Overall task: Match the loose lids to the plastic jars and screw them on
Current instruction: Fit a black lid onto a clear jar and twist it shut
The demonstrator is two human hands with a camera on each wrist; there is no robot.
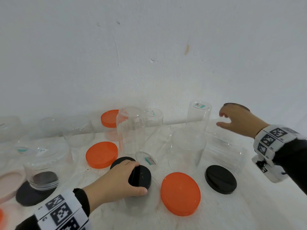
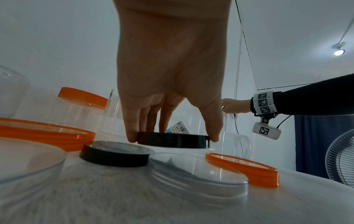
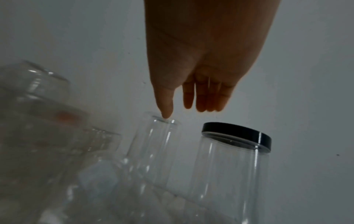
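Note:
My left hand (image 1: 139,177) grips a black lid (image 1: 144,180) by its rim between thumb and fingers. In the left wrist view this lid (image 2: 173,141) hangs a little above the table, in front of a second black lid (image 2: 114,156) that lies flat. A clear jar mouth (image 2: 197,175) sits just in front of it. My right hand (image 1: 220,119) is open and empty, fingers spread, close to the right of a tall upturned clear jar (image 1: 198,117). The right wrist view shows the thumb of that hand (image 3: 177,111) near the jar's top (image 3: 159,136), beside a jar closed with a black lid (image 3: 236,134).
Loose orange lids (image 1: 101,154) (image 1: 180,193) and another black lid (image 1: 221,179) lie on the white table. Several clear jars crowd the middle and left, one at the back with an orange lid (image 1: 109,118). A wall closes off the far side.

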